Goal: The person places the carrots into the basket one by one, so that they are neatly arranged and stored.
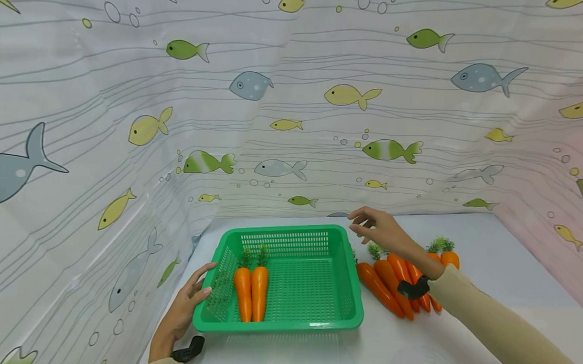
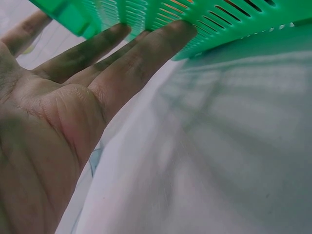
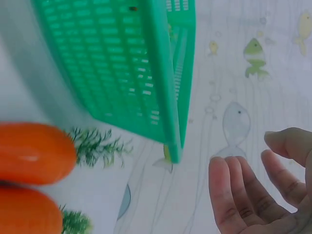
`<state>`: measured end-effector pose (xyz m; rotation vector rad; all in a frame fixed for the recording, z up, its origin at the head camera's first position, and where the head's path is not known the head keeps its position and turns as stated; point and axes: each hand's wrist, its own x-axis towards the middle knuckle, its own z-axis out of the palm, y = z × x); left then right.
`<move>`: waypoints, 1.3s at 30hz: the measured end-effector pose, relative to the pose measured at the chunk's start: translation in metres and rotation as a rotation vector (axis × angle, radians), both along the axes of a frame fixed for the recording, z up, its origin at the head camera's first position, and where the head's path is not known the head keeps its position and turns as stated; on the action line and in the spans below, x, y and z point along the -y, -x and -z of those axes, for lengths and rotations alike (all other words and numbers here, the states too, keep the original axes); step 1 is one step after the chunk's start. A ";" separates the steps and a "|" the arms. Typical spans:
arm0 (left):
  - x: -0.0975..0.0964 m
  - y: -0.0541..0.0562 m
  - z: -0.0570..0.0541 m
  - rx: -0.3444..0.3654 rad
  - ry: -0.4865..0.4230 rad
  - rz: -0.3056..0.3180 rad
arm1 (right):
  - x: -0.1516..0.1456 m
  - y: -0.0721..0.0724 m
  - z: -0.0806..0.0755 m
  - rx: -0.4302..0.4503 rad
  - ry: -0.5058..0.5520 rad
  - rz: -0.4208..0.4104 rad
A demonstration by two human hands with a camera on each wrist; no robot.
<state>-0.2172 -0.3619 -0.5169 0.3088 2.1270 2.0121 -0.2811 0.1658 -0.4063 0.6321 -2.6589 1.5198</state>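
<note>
A green plastic basket with slotted walls holds two orange carrots with leafy tops, the left carrot and the right carrot, side by side at its left. My left hand rests against the basket's left side, fingers extended; the left wrist view shows the fingertips at the slotted wall. My right hand hovers past the basket's back right corner, fingers loosely bent, holding nothing. Below the right forearm several carrots lie beside the basket, some partly hidden by the sleeve and wrist.
A white cloth covers the table. Behind and on both sides hangs a white curtain printed with fish. Two carrot ends with green leaves lie close to the basket's right wall in the right wrist view.
</note>
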 end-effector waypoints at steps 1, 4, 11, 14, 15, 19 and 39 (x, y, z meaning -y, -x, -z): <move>0.000 0.000 0.000 0.000 0.001 -0.005 | -0.005 -0.003 0.000 -0.004 0.000 0.011; 0.000 0.000 -0.002 -0.005 0.007 -0.015 | -0.021 -0.009 0.002 -0.015 -0.014 0.042; 0.003 0.002 -0.004 -0.040 -0.004 0.020 | -0.059 -0.020 0.009 -0.002 -0.050 0.130; 0.004 0.002 -0.005 -0.036 -0.024 0.042 | -0.075 -0.026 0.012 0.012 -0.064 0.170; 0.004 0.002 -0.005 -0.033 -0.020 0.041 | -0.080 -0.028 0.013 0.017 -0.072 0.184; 0.003 0.000 -0.005 -0.010 -0.005 0.020 | -0.100 -0.038 0.017 0.034 -0.090 0.238; 0.001 0.000 -0.001 -0.018 -0.025 0.028 | -0.181 -0.066 0.065 0.106 -0.135 0.453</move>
